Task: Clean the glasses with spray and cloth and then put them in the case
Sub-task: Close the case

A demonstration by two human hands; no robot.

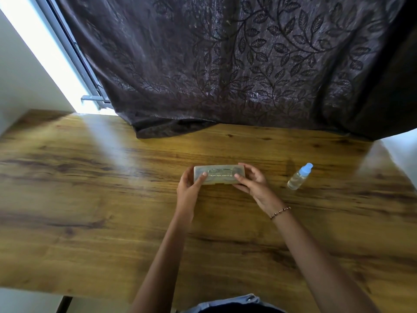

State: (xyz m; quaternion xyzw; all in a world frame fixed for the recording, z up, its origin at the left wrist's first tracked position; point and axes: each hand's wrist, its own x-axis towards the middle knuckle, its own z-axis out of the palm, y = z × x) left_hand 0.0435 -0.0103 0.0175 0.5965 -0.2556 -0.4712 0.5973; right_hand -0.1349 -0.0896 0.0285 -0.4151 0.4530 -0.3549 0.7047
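A translucent, yellowish glasses case [217, 174] with dark print on its lid lies closed on the wooden table [90, 199], near the middle. My left hand [189, 185] grips its left end, thumb on the lid. My right hand [252, 180] holds its right end, with fingers over the lid and under the front edge. A small clear spray bottle [299, 176] with a pale blue cap stands upright to the right of the case, apart from my right hand. No glasses or cloth are visible; what the case holds is hidden.
A dark curtain [225, 64] with a leaf pattern hangs behind the table, its hem resting on the far edge. A bright window strip [45, 53] runs at the left. A beaded bracelet [281, 212] circles my right wrist.
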